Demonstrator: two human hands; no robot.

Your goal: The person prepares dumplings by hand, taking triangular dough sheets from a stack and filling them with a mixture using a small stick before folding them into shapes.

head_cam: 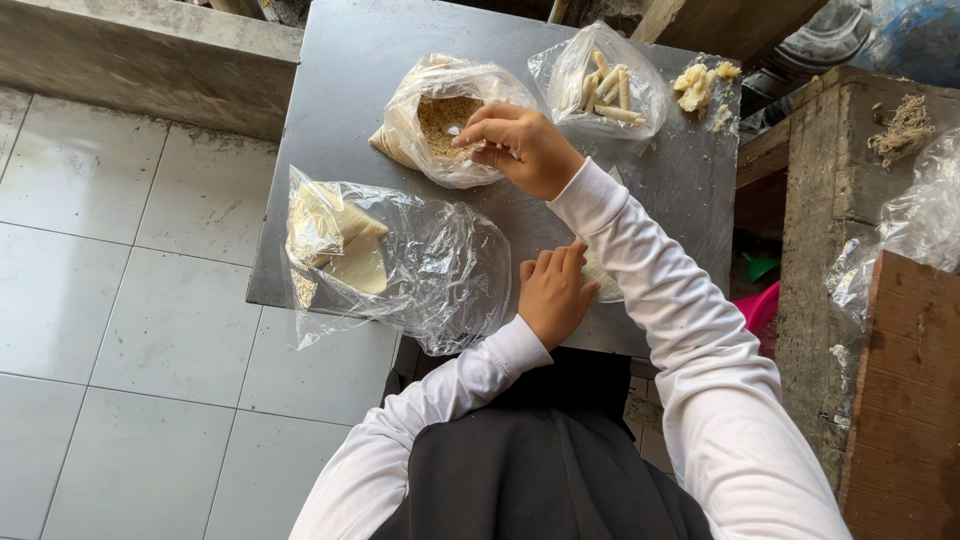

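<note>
The right hand [520, 148] reaches into the open mouth of a clear plastic bag of brown crumbly filling [447, 120], fingers pinched together on what looks like a small spoon; little of the spoon shows, so I cannot tell which way it points. The left hand [553, 292] lies flat and open, palm down, on a pale wrapper sheet [603, 285] near the front edge of the grey worktop [360, 50]. Only a sliver of the sheet shows past the fingers, its visible edge running away from the person. The two hands are apart, the right farther from the body than the left, and both sleeves are white.

The bag of filling sits near the middle of the worktop, its mouth open upward. Just to its right, touching or nearly so, is a second clear bag of finished rolls [607, 88]; the pale sticks lie with their long axes running mostly away from the person, a few tilted. Beyond that bag, at the far right corner, a small heap of pale scraps [698, 88] lies on plastic.

To the left of the left hand lies a large crumpled clear bag holding a folded stack of wrappers [345, 255], overhanging the front edge. White floor tiles [120, 330] spread to the left, and a rough wooden bench [850, 200] stands to the right.
</note>
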